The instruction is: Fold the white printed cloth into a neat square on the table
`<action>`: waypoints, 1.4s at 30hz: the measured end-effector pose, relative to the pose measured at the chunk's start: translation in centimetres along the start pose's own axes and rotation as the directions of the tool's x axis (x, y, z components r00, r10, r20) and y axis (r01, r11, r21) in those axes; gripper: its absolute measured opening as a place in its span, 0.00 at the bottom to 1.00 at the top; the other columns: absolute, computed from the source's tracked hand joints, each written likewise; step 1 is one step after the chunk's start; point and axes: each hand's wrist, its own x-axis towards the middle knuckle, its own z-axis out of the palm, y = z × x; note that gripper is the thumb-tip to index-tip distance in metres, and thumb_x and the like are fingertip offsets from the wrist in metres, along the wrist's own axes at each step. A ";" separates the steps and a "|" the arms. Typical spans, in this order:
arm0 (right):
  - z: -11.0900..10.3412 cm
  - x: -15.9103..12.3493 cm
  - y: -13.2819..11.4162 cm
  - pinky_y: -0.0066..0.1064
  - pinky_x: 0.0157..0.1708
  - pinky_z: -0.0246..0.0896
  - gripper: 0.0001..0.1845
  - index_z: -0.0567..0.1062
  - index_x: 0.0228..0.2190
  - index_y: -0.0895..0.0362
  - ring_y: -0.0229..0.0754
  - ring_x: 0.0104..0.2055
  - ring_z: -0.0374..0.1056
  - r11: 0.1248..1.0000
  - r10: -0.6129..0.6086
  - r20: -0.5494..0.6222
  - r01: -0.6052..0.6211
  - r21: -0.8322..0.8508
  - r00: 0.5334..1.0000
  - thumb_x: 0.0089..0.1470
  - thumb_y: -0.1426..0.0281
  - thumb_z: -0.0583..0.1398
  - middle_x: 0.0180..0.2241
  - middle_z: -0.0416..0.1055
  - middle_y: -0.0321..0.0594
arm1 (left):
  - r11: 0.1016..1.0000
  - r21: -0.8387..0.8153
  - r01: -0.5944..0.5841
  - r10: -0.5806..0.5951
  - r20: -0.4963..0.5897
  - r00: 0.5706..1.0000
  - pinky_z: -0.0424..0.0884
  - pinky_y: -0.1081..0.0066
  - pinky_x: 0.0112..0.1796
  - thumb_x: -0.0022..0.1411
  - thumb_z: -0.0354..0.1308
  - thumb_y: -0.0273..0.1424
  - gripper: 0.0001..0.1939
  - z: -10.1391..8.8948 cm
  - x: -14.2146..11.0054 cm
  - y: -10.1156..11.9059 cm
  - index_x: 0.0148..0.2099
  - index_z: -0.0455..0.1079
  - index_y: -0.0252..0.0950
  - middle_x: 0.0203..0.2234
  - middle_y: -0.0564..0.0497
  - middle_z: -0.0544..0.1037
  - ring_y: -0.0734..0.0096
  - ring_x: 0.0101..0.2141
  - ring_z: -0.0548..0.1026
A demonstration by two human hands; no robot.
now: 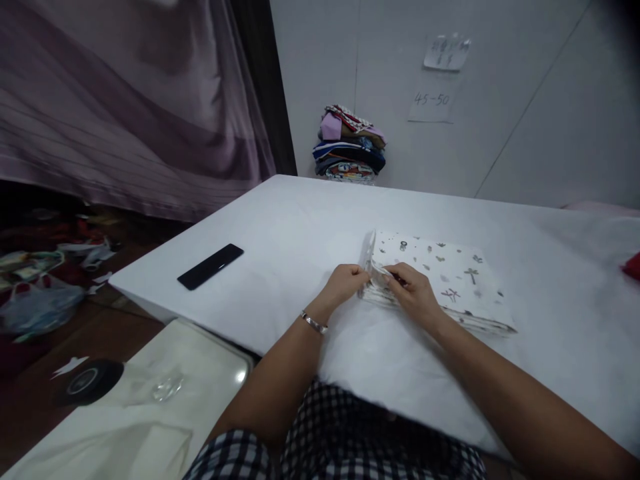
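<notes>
A folded white cloth (440, 267) printed with small palm trees and leaves lies flat on the white table, several layers thick. My left hand (347, 280), with a silver bracelet on its wrist, is closed on the cloth's near left corner. Just to the right, my right hand (413, 290) pinches a lifted edge of the same cloth between thumb and fingers. The two hands are close together, and the fingertips partly hide the gripped edge.
A black phone (211, 266) lies on the white table (295, 220) at left. Folded clothes (350, 147) are stacked beyond the far edge. A pale surface with a black tape roll (90, 381) adjoins at lower left. Something red (633, 266) sits at the right edge.
</notes>
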 end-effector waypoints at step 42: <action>0.7 -0.2 -0.4 0.30 0.31 0.57 0.09 0.74 0.33 0.54 0.38 0.29 0.63 0.995 0.076 0.018 -0.078 0.069 0.997 0.55 0.65 0.55 0.29 0.69 0.37 | 0.957 -0.275 0.096 -0.063 0.127 0.990 0.51 0.78 0.19 0.47 0.55 0.32 0.09 0.5 -0.9 0.8 0.22 0.58 0.35 0.13 0.61 0.58 0.83 0.16 0.55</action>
